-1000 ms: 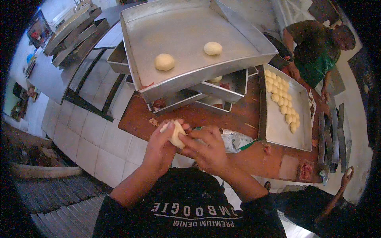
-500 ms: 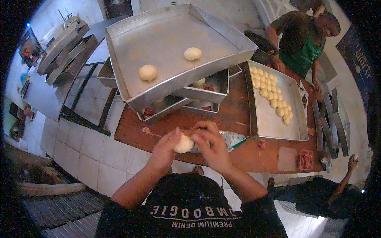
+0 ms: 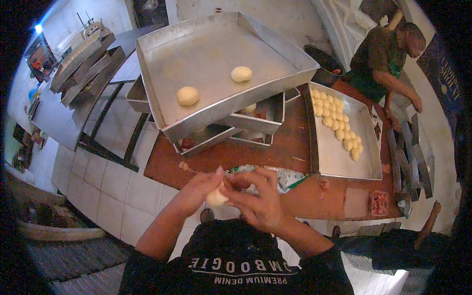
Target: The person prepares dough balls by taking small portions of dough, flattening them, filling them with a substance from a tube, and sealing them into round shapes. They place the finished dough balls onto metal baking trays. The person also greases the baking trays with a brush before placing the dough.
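Note:
A pale dough ball [image 3: 216, 197] is held between my two hands, in front of my shirt and near the table's front edge. My left hand [image 3: 197, 192] cups it from the left with the thumb up along it. My right hand [image 3: 260, 200] presses its bent fingers onto it from the right, hiding part of the dough. Beyond my hands, a large metal tray [image 3: 211, 54] tops a skewed stack. In it lie a round dough ball [image 3: 188, 96] on the left and another dough ball [image 3: 241, 74] farther right.
A metal tray [image 3: 339, 160] holding rows of dough balls [image 3: 334, 115] stands right on the brown table [image 3: 287, 152]. A clear tub of reddish filling [image 3: 379, 203] sits at the right front. A co-worker [image 3: 378, 59] stands beyond; another person's arm [image 3: 428, 225] shows lower right.
My hands have drawn slightly closer to me and closed further round the dough ball, covering more of it. The co-worker's arm now reaches out to the right.

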Demonstrator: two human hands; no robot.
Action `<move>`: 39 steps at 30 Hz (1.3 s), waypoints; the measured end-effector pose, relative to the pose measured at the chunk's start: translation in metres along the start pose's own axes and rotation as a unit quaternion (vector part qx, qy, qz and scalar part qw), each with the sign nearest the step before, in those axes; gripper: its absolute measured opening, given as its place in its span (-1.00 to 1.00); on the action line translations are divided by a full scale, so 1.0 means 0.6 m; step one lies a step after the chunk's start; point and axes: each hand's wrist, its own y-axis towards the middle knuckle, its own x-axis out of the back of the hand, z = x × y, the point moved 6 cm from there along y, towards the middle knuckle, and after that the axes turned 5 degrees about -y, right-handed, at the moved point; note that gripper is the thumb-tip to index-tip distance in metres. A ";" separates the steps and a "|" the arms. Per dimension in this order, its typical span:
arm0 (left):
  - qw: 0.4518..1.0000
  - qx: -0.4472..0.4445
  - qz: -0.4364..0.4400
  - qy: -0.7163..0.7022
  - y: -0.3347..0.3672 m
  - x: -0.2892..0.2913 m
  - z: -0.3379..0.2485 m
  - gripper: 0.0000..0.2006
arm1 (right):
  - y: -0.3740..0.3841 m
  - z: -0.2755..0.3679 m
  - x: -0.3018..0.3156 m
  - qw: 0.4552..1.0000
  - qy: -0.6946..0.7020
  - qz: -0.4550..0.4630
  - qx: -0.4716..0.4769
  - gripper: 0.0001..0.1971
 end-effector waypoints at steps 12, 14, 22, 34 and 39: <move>0.937 -0.170 0.159 -0.261 0.028 -0.042 -0.046 -0.10 | 0.003 -0.060 -0.050 0.700 0.642 -0.007 -0.312 -0.91; 0.956 -0.264 0.094 -0.084 0.025 -0.050 -0.049 -0.20 | 0.012 -0.057 -0.056 0.596 0.728 -0.081 -0.328 -0.94; 0.893 -0.325 -0.203 0.235 0.020 -0.012 -0.079 -0.74 | 0.017 -0.074 -0.006 0.951 0.184 -0.026 -0.248 -0.71; 0.785 -0.421 -0.178 0.418 -0.044 -0.039 -0.283 -0.64 | 0.206 -0.111 0.181 0.973 0.036 -0.225 0.033 -0.52; 0.765 -0.431 -0.130 0.460 0.037 -0.019 -0.373 -0.72 | 0.281 -0.317 0.238 0.928 -0.137 -0.323 -0.126 -0.68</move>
